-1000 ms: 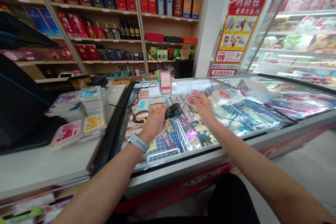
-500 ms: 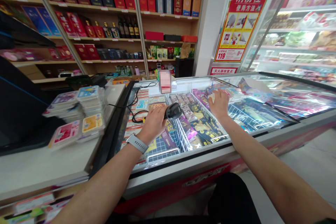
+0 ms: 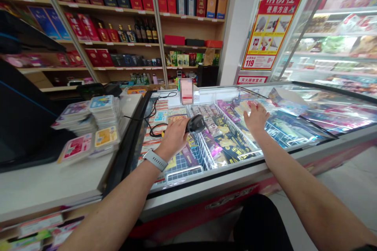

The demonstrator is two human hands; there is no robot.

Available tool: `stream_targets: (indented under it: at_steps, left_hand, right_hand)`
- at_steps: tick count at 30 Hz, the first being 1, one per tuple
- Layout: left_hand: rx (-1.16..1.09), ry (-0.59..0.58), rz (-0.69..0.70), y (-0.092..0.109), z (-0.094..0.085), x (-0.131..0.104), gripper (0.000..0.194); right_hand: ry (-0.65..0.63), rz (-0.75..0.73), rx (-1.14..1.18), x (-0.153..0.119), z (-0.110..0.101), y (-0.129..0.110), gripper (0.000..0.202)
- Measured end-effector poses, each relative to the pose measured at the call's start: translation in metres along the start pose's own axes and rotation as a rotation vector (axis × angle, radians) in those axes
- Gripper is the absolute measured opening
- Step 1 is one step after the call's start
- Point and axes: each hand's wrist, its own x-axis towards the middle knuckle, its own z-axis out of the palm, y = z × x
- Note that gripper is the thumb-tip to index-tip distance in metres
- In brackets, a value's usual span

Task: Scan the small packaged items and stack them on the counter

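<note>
My left hand (image 3: 174,137), with a grey watch band (image 3: 155,159) on its wrist, is wrapped round a black handheld scanner (image 3: 195,124) above the freezer's glass top. The scanner's head points right, and a black cable (image 3: 156,111) lies on the glass behind it. To the right, my right hand (image 3: 257,119) has its fingers spread over the glass and holds nothing. Beneath the glass, wire baskets hold black and yellow ice cream packs (image 3: 231,143) and purple packs (image 3: 212,143).
On the left counter (image 3: 79,182) stand stacks of flat plastic boxes (image 3: 103,113) beside a dark monitor (image 3: 23,117). A blurred pink upright object (image 3: 186,91) is at the freezer's back edge. An open carton (image 3: 287,100) lies at the right. Shelves of boxes line the wall.
My right hand has moved a little to the right and its fingers have spread. The small pale thing at its fingertips is no longer there. My left hand still grips the scanner.
</note>
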Motion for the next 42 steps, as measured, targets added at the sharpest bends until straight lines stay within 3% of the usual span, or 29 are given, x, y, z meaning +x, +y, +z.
stream_targets:
  at_steps: [14,22,33,42]
  left_hand:
    - [-0.014,0.005,-0.011,0.002,-0.002,0.000,0.055]
    - [-0.008,0.007,-0.007,0.001,0.000,0.001,0.057]
    - [0.002,0.022,0.011,-0.002,0.005,0.001,0.056]
    - [0.003,0.011,-0.003,0.001,0.001,0.000,0.056]
  right_hand:
    - [0.023,-0.163,0.190,0.001,-0.013,-0.009,0.048]
    - [0.043,-0.037,0.315,-0.002,-0.015,-0.017,0.043]
    - [-0.069,0.019,0.537,-0.005,-0.009,-0.020,0.045]
    - [-0.104,0.028,0.714,-0.005,-0.004,-0.023,0.029]
